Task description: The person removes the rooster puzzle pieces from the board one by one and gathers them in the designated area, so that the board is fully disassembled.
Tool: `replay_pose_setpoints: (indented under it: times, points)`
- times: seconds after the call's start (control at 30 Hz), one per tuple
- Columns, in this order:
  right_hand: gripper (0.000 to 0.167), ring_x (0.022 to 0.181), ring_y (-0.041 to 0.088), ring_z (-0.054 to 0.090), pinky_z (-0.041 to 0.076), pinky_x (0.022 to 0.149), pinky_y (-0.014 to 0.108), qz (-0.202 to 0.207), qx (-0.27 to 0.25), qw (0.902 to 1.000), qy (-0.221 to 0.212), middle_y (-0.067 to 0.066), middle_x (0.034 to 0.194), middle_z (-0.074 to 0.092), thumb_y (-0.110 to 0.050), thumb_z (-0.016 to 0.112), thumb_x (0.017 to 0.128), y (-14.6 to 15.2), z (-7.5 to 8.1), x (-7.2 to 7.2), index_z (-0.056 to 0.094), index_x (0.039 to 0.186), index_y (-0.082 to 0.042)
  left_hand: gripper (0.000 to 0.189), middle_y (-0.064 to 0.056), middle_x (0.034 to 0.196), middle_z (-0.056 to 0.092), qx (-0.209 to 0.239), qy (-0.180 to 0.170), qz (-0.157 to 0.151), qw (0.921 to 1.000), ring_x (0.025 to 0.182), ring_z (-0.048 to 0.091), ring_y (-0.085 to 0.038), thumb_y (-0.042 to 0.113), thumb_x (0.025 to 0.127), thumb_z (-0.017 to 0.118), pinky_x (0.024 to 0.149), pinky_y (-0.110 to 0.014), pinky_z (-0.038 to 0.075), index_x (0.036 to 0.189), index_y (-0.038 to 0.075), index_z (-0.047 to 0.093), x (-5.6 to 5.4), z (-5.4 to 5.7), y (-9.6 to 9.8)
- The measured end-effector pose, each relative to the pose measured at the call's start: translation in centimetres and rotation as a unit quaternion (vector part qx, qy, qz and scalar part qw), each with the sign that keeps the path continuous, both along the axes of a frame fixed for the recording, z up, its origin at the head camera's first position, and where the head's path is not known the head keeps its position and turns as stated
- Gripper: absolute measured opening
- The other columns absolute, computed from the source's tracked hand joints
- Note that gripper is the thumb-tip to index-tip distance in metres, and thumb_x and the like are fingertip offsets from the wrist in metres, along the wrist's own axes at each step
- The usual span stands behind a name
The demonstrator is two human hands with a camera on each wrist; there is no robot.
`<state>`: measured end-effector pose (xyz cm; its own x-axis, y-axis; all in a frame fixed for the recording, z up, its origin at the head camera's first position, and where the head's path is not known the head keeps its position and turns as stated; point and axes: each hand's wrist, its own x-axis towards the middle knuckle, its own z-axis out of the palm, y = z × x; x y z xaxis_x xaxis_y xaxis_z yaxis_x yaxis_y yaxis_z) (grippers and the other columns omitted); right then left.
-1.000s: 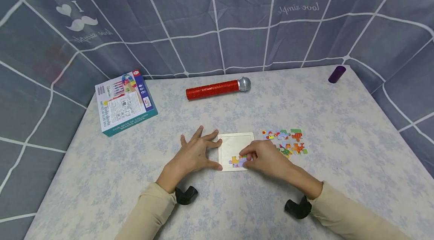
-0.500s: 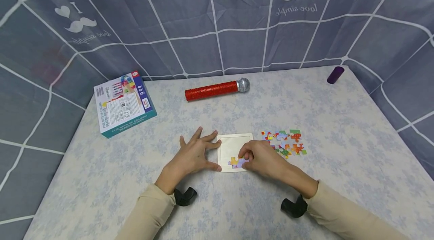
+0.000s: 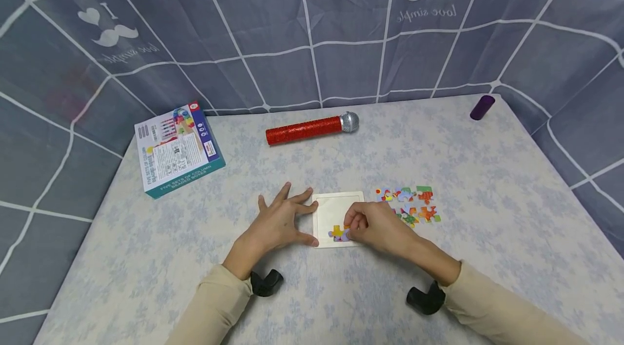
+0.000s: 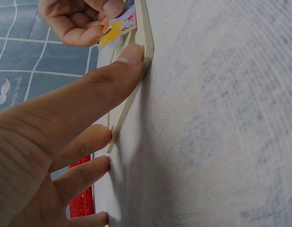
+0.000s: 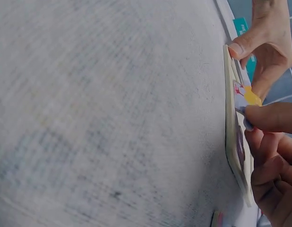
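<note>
A pale wooden puzzle tray (image 3: 333, 208) lies on the table between the hands. My left hand (image 3: 278, 221) spreads its fingers, with thumb and forefinger touching the tray's left edge. In the left wrist view that thumb (image 4: 129, 54) presses on the frame's near corner. My right hand (image 3: 382, 228) pinches a yellow and lilac jigsaw piece (image 3: 337, 233) between thumb and fingers, over the near part of the tray. The piece (image 5: 243, 97) stands tilted in the right wrist view; the fingers hide part of it. A purplish patch (image 5: 240, 146) shows inside the tray beneath the right hand.
Several loose jigsaw pieces (image 3: 424, 204) lie right of the tray, partly behind the right hand. Further back are a red glittery microphone (image 3: 307, 129) and a purple cylinder (image 3: 482, 108). A boxed toy set (image 3: 180, 150) sits at the back left, before a grey-blue curtain (image 3: 273, 36).
The right fingers have shifted slightly on the pinched piece, and less of its lilac side shows now. The left hand stays at the tray's edge.
</note>
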<state>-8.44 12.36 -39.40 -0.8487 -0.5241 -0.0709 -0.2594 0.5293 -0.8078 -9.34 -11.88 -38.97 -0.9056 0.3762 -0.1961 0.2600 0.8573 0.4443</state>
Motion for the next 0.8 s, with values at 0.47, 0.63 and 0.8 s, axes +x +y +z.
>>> replay_pose_setpoints:
  times: [0.47, 0.63, 0.8]
  points:
    - [0.004, 0.072, 0.015, 0.056, 0.046, 0.062, 0.023, -0.027, -0.033, 0.9954, -0.086, 0.001, 0.081, 0.064, -0.012, 0.07, 0.089, 4.3, 1.0, -0.1, 0.07, 0.092, -0.012, 0.082, 0.002, 0.152, 0.041, 0.003, 0.006, -0.003, 1.0, 0.148, 0.013, -0.037, 0.041, 0.06, 0.093, 0.098, -0.083, 0.002, 0.133, 0.019, 0.064, 0.1, -0.1, 0.1]
    - [0.006, 0.076, 0.017, 0.059, 0.048, 0.065, 0.024, -0.053, -0.016, 0.9941, -0.093, 0.003, 0.083, 0.065, -0.015, 0.071, 0.09, 7.1, 1.3, 0.2, 0.071, 0.093, -0.011, 0.082, 0.003, 0.153, 0.039, 0.0, 0.003, -0.006, 1.0, 0.148, 0.013, -0.037, 0.042, 0.061, 0.092, 0.099, -0.082, 0.002, 0.134, 0.019, 0.062, 0.1, -0.1, 0.1]
    - [0.012, 0.08, 0.019, 0.061, 0.05, 0.069, 0.026, -0.077, -0.001, 0.9922, -0.098, 0.003, 0.087, 0.067, -0.021, 0.072, 0.09, 9.1, 1.4, 0.8, 0.071, 0.096, -0.011, 0.082, 0.003, 0.154, 0.039, -0.002, 0.0, -0.003, 1.0, 0.149, 0.012, -0.036, 0.042, 0.061, 0.092, 0.099, -0.082, 0.002, 0.135, 0.02, 0.062, 0.0, 0.0, 0.0]
